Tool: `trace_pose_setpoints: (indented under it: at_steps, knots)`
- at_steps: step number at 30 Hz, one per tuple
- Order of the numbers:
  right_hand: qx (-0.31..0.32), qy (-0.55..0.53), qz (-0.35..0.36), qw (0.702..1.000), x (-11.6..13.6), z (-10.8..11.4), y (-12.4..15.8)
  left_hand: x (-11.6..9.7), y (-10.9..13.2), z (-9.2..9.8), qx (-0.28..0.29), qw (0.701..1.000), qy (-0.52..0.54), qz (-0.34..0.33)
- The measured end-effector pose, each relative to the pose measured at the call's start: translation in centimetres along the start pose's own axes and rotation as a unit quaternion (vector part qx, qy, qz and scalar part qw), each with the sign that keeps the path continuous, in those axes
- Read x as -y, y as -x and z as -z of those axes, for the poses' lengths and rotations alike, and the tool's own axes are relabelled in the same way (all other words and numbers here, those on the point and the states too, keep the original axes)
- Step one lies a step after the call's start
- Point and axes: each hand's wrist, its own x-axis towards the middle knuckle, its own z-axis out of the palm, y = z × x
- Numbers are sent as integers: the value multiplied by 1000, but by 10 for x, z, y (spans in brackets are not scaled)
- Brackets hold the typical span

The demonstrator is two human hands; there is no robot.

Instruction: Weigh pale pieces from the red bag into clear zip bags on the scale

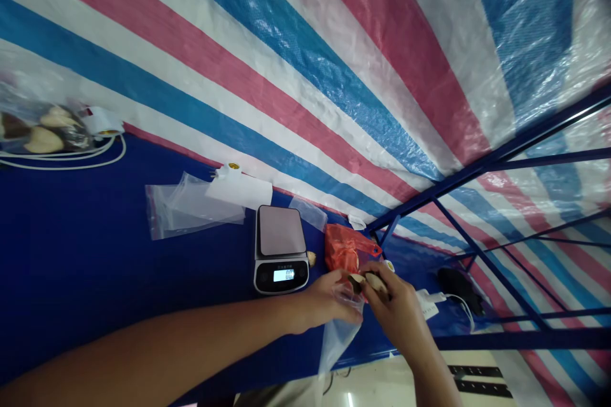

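My left hand (324, 304) pinches the mouth of a clear plastic bag (337, 331) that hangs down over the table's front edge. My right hand (394, 308) is closed round a couple of pale brown shell-like pieces (365, 280) right at the bag's opening. Just behind the hands lies a red mesh bag (344, 249). A small digital kitchen scale (280, 248) with a lit display stands to the left of it, its platform bare. One small pale piece (312, 258) lies between the scale and the red bag.
The blue table cover (95, 273) holds clear zip bags (186, 206), a white paper (241, 189), white cables and a clear bag of shells (41, 127) at the far left. A dark device with a white charger (456, 286) lies right. A striped tarp wall and blue metal frame (477, 168) stand behind.
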Motion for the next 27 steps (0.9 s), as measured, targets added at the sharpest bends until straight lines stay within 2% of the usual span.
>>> trace_pose_setpoints:
  at_steps: [5,8,11,14,16,19,23,27]
  knots:
    - [-36,6,12,999,12,25,-2,-16,-3,-7,2,1000,-26,-14]
    - [-53,-39,-24,998,11,28,-6,-22,-3,-7,18,999,-31,6]
    - [-94,-156,-88,979,7,20,-14,-22,0,-6,40,998,-47,27]
    - [-108,-312,-139,934,8,1,-20,-22,4,-6,56,996,-66,27]
    - [-90,-383,-154,906,11,-12,-21,-23,6,-7,60,995,-74,26]
    - [-38,-418,-155,894,17,-21,-19,-28,9,-9,66,993,-95,14]
    - [24,-402,-144,904,22,-12,-16,-35,8,-9,81,990,-112,-5]
    - [87,-362,-110,922,25,0,-15,-35,7,-8,108,988,-114,10]
